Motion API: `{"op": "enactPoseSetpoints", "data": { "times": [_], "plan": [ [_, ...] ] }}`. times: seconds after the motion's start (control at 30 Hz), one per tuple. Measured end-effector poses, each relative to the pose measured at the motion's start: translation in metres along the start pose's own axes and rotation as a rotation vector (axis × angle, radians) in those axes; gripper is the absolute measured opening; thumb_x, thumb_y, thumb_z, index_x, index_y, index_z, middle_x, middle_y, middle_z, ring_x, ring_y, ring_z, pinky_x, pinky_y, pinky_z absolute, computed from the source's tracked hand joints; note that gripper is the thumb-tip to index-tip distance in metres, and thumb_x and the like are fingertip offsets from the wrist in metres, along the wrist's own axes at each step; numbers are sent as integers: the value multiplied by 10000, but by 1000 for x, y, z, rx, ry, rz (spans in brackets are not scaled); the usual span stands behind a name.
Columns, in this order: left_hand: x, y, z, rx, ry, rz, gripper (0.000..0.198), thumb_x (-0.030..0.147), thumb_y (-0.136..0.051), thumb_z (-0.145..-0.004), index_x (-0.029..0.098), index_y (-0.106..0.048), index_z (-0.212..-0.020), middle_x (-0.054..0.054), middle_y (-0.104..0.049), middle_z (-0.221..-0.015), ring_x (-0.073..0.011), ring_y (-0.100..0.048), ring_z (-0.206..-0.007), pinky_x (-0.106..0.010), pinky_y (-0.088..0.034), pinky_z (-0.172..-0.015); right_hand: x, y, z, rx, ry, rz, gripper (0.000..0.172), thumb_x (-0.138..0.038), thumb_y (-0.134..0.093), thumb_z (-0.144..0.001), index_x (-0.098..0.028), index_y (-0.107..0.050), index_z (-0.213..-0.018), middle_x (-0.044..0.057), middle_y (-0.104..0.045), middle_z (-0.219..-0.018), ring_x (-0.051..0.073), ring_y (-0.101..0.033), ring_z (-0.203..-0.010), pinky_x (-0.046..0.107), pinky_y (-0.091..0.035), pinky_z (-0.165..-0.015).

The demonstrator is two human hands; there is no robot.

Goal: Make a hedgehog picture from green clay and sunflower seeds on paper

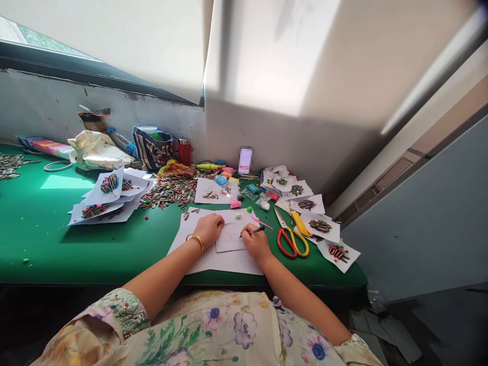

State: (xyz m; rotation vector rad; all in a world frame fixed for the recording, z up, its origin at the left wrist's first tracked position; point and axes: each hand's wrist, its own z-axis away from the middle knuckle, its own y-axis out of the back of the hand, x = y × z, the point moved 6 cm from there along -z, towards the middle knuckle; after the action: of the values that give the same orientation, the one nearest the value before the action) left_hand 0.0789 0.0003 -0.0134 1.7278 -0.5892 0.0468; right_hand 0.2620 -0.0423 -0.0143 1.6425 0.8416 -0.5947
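My right hand [256,244] is closed around a black pen [260,230], whose tip meets a small white card [230,245] bearing a fine line drawing. Loosely bent, my left hand [210,229] rests by the card's upper left corner, fingertips down on the paper; a gold bangle circles that wrist. Beneath the card lies a larger white sheet [186,256]. A pink plastic tool [262,222] and a green ball of clay [249,209] sit beyond the pen. To the right are scissors [292,241] with one red and one yellow handle.
Cards decorated with seeds lie in a left pile [110,183] and a right row [324,226]. Sunflower seeds [173,192] are heaped behind the sheet. Clay packets [221,180], a yellow cutter [300,223], a phone [245,160] and bags [99,152] line the green table [38,244].
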Motion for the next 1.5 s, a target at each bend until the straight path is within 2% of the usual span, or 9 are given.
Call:
{"op": "enactPoseSetpoints", "data": {
  "times": [0.63, 0.87, 1.13, 1.5],
  "plan": [
    [1, 0, 0, 10, -6, -7, 179, 234, -508, -884, 222, -686, -876, -45, -695, -928, -217, -619, -897, -336, -437, -793, 1, 1, 2, 9, -4, 1, 174, -210, -426, -769, -226, -554, -652, -14, -630, -669, 166, -559, -681, 260, -363, -620],
    [1, 1, 0, 10, -12, -8, 179, 230, -508, -882, 220, -686, -864, -46, -696, -917, -214, -623, -881, -329, -435, -782, 6, 6, -5, 72, -14, -5, 238, -287, -400, -861, -221, -621, -801, 14, -665, -801, 177, -588, -761, 270, -402, -671],
    [0, 1, 0, 17, -12, -11, 175, 230, -512, -883, 221, -686, -861, -40, -700, -917, -216, -626, -885, -334, -433, -774, 8, 1, -9, 21, -8, 32, 235, -348, -445, -898, -237, -649, -862, 21, -685, -882, 190, -601, -815, 281, -408, -699],
    [1, 0, 0, 12, -7, -15, 181, 233, -508, -882, 223, -688, -869, -42, -701, -926, -214, -627, -885, -336, -435, -781, 8, 2, -8, 28, -31, 33, 227, -324, -441, -894, -240, -641, -829, 12, -679, -837, 181, -595, -770, 271, -398, -657]
  ]
}}
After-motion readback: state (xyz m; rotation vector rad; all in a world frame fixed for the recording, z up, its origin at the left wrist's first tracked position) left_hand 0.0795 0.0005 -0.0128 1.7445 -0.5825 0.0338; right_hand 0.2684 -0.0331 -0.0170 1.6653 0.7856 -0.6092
